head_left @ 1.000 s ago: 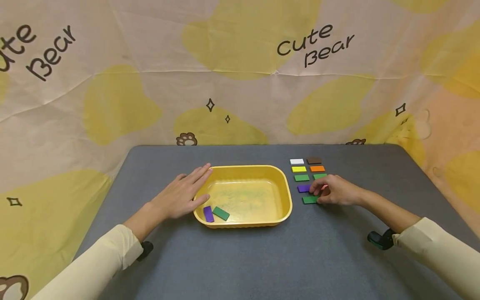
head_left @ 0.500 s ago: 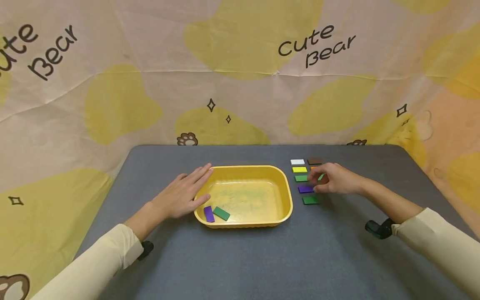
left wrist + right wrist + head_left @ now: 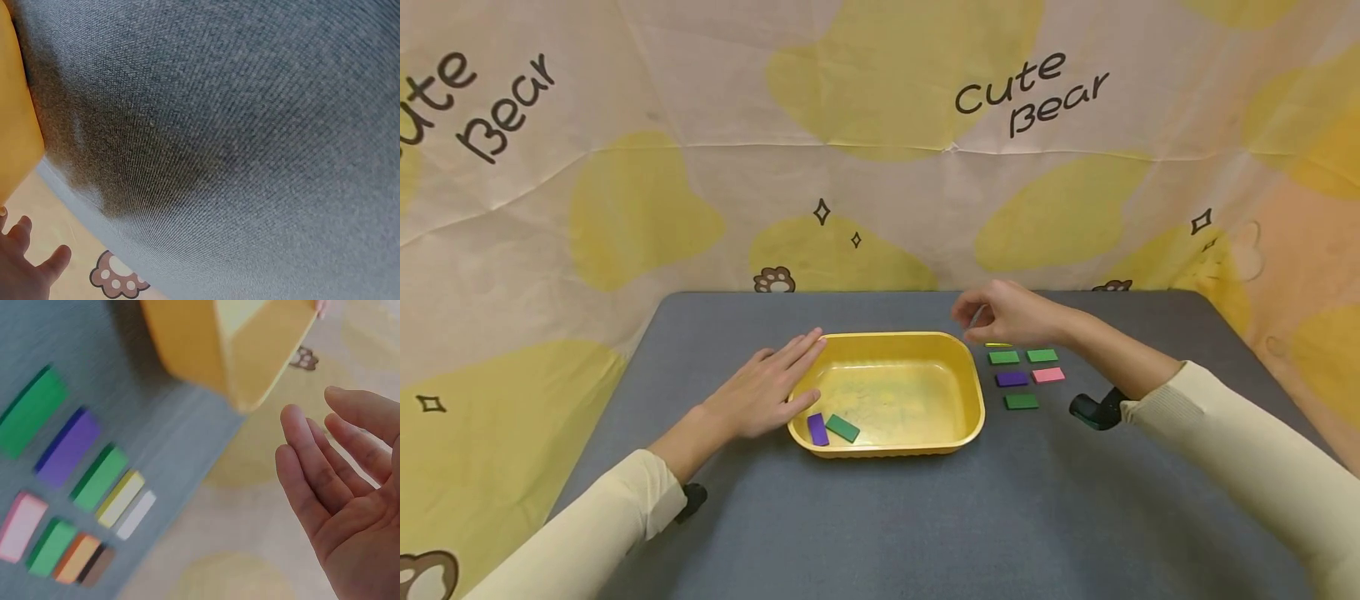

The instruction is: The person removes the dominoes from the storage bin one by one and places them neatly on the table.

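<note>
My left hand (image 3: 769, 385) rests on the left rim of a yellow plastic basin (image 3: 887, 451), fingers straight. Inside the basin's near left corner lie a purple block (image 3: 817, 429) and a green block (image 3: 842, 427). My right hand (image 3: 1017, 313) is in the air past the basin's far right corner. In the right wrist view, that hand (image 3: 356, 481) holds nothing, its fingers loosely bent. Below it on the table are two rows of flat blocks, including a white block (image 3: 136, 515), a yellow block (image 3: 120, 499), an orange block (image 3: 76, 557), a brown block (image 3: 97, 567) and a pink block (image 3: 1048, 375).
A grey cloth-covered table (image 3: 880, 525) carries everything. Behind it hangs a patterned curtain (image 3: 880, 208). Other blocks to the basin's right are a purple block (image 3: 1012, 379) and a dark green block (image 3: 1021, 402). The left wrist view mostly shows tablecloth (image 3: 250, 125).
My right hand has moved from the near blocks up and leftward, over the far end of the rows, uncovering the pink block. My left hand and the basin have stayed put.
</note>
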`<action>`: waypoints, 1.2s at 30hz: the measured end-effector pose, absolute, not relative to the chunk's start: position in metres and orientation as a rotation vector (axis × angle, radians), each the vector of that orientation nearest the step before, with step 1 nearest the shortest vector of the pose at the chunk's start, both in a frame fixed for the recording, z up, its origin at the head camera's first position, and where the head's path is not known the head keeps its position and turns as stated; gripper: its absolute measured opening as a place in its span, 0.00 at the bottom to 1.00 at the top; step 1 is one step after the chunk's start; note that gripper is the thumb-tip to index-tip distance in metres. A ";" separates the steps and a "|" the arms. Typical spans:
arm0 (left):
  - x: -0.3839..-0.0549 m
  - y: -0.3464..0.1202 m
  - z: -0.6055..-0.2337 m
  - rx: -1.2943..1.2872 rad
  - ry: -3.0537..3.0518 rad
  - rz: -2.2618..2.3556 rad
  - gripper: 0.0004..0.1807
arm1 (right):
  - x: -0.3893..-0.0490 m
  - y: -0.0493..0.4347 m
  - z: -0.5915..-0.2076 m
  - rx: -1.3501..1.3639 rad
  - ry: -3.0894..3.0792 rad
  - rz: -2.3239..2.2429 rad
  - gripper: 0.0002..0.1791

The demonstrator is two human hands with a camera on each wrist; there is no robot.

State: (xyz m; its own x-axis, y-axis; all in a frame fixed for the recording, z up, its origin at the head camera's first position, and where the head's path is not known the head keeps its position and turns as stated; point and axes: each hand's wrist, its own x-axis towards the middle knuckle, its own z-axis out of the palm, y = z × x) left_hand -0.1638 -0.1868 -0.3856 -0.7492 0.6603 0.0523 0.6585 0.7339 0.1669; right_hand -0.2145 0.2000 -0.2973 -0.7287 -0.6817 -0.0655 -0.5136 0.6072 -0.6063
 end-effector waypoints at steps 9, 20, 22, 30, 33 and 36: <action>-0.163 -0.186 -0.386 1.104 2.913 0.276 0.41 | -0.219 0.145 -0.303 -1.055 2.412 -0.817 0.16; -0.165 -0.186 -0.385 1.087 2.912 0.252 0.41 | -0.215 0.104 -0.329 -0.997 2.223 -0.714 0.24; -0.165 -0.186 -0.385 1.086 2.913 0.250 0.41 | -0.215 0.099 -0.332 -0.977 2.183 -0.692 0.25; -0.165 -0.186 -0.385 1.088 2.918 0.256 0.41 | -0.213 0.081 -0.338 -0.927 2.051 -0.580 0.27; -0.165 -0.186 -0.386 1.093 2.923 0.263 0.41 | -0.215 0.075 -0.340 -0.920 2.023 -0.542 0.28; -0.165 -0.186 -0.386 1.095 2.925 0.268 0.41 | -0.216 0.070 -0.343 -0.879 2.003 -0.536 0.29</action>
State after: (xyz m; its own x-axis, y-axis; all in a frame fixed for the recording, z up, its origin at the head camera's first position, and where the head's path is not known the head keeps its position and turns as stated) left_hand -0.1648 -0.1859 -0.3861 -0.7558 0.6527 0.0531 0.6515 0.7412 0.1617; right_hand -0.2156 0.0695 -0.3432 -0.3813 -0.7505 -0.5398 -0.3808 0.6596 -0.6480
